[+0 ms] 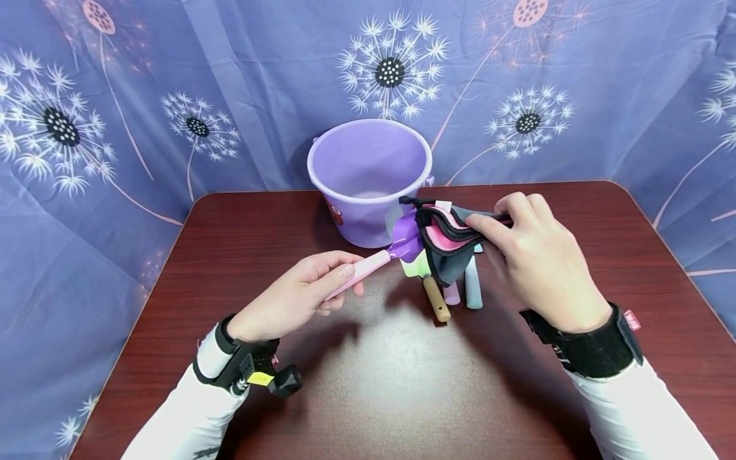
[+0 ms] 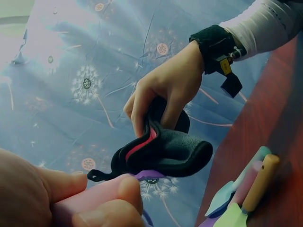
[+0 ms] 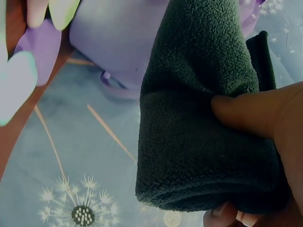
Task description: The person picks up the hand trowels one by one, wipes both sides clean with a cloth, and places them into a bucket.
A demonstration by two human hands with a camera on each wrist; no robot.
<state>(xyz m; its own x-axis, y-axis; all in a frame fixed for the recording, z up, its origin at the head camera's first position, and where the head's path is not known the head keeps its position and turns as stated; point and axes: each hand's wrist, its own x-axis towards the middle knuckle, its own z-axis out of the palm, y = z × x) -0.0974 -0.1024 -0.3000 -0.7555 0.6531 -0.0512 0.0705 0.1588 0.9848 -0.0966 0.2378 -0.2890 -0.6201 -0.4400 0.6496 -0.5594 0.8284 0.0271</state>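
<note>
My left hand (image 1: 299, 291) grips the pink handle of a small trowel (image 1: 363, 271) with a purple blade. My right hand (image 1: 540, 262) pinches a folded dark-grey cloth (image 1: 450, 265) with black edging, a pink inner side and a small loop. The cloth touches or overlaps the far end of the purple blade; part of that blade is hidden. In the right wrist view, the thumb presses on the fuzzy grey side of the cloth (image 3: 199, 137). Below the cloth lies a yellow-green trowel with a tan handle (image 1: 437, 300), beside a pink handle (image 1: 451, 294) and a teal handle (image 1: 473, 285).
A purple bucket (image 1: 359, 217) stands upright at the back of the dark red-brown table (image 1: 241, 255), just behind the trowel blade. Behind the table hangs a blue curtain (image 1: 276, 96) printed with dandelions.
</note>
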